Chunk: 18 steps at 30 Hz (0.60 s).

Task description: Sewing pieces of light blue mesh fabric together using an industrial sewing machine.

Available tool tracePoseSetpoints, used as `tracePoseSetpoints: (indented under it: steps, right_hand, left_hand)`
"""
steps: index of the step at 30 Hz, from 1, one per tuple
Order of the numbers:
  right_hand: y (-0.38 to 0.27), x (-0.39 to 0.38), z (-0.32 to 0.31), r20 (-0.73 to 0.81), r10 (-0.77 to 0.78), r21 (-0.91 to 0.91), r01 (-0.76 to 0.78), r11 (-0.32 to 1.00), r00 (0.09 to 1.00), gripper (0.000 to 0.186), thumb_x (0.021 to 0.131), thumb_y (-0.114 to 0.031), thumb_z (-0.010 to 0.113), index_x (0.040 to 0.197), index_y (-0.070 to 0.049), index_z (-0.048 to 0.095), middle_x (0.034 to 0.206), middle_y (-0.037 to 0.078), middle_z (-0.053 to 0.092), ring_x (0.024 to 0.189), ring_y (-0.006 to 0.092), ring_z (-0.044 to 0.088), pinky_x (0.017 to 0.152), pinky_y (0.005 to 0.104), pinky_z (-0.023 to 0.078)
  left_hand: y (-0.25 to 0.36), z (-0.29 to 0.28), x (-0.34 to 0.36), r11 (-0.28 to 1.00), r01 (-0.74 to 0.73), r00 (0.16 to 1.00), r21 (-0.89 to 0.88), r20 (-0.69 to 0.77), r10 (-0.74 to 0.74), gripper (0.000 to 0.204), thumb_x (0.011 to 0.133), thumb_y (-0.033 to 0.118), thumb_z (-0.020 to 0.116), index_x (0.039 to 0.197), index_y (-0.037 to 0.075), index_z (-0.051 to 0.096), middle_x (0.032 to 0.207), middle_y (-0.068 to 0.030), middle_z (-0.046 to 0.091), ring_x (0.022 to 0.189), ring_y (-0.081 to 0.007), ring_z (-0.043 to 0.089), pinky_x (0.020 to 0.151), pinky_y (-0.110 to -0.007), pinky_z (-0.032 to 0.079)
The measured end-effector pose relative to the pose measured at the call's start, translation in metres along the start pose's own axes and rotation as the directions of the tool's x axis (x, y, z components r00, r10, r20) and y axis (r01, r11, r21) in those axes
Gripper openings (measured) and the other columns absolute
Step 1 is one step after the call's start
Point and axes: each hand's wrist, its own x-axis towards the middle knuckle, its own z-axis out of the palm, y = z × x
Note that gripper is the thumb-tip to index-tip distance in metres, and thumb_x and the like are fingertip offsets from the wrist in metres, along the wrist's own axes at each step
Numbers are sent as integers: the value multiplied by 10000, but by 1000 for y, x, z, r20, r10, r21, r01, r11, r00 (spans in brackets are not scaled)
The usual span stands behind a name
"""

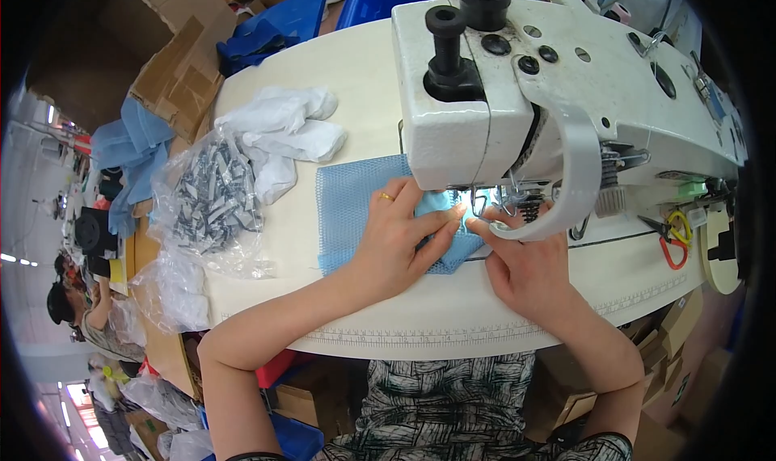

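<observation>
A piece of light blue mesh fabric lies on the sewing machine's pale table, its right part under the lit needle area. My left hand, with a ring on one finger, rests on the fabric; its thumb and forefinger pinch the cloth just left of the presser foot. My right hand is on the other side of the foot, its fingertips closed on the fabric's edge and partly hidden by the machine's curved white guard. The white sewing machine stands over both hands.
A clear bag of small grey pieces and white cloth lie on the left of the table. Scissors with red and yellow handles lie at the right. A printed ruler follows the front edge. Another person sits far left.
</observation>
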Motion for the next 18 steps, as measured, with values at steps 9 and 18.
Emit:
tracePoseSetpoints:
  steps: [9, 18]
  right_hand:
    - [5, -2, 4, -28, 54, 58, -52, 997, 998, 448, 770, -101, 697, 1214, -153, 735, 1065, 74, 629, 1075, 322, 560, 1024, 530, 391]
    - [0, 0, -4, -63, -18, 94, 24, 995, 998, 364, 740, -94, 719, 1100, -135, 750, 1092, 54, 663, 1062, 313, 579, 992, 488, 428]
  left_hand:
    - [-7, -34, 12, 964, 164, 941, -208, 327, -90, 289, 866, 220, 781, 1109, 67, 738, 1201, -121, 600, 1134, -314, 516, 930, -406, 395]
    - [30, -55, 17, 960, -275, 890, 51, 392, 234, 183, 828, 110, 722, 997, 61, 674, 1047, -68, 642, 956, -251, 622, 846, -375, 426]
